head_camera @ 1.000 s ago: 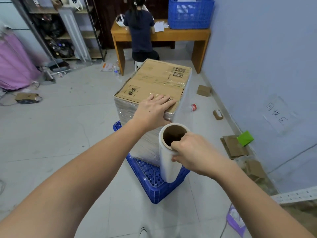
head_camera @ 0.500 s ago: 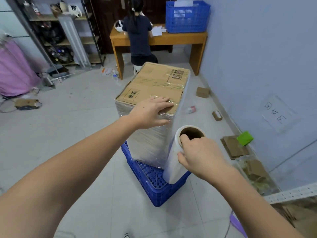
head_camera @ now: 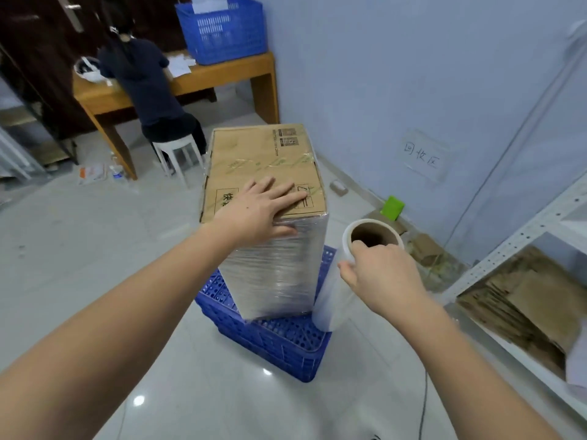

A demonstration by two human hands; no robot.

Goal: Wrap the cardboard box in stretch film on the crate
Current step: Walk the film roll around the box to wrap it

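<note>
Blue crate (head_camera: 279,341) on glossy tiled floor (head_camera: 95,265), bearing film-wrapped box (head_camera: 270,249).

handwritten "回收区" on a clear sheet (head_camera: 424,156) taped to the wall. a boxed "快" on top of the cardboard box (head_camera: 263,166) near its front left corner, partly under the left hand (head_camera: 254,211). codes and small print at the far right corner, too blurred to read.

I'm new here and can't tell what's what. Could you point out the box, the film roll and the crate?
box (head_camera: 266,160), head view, bare cardboard top.
film roll (head_camera: 330,300), head view, white side below the hand.
crate (head_camera: 286,341), head view, blue perforated top.
</note>
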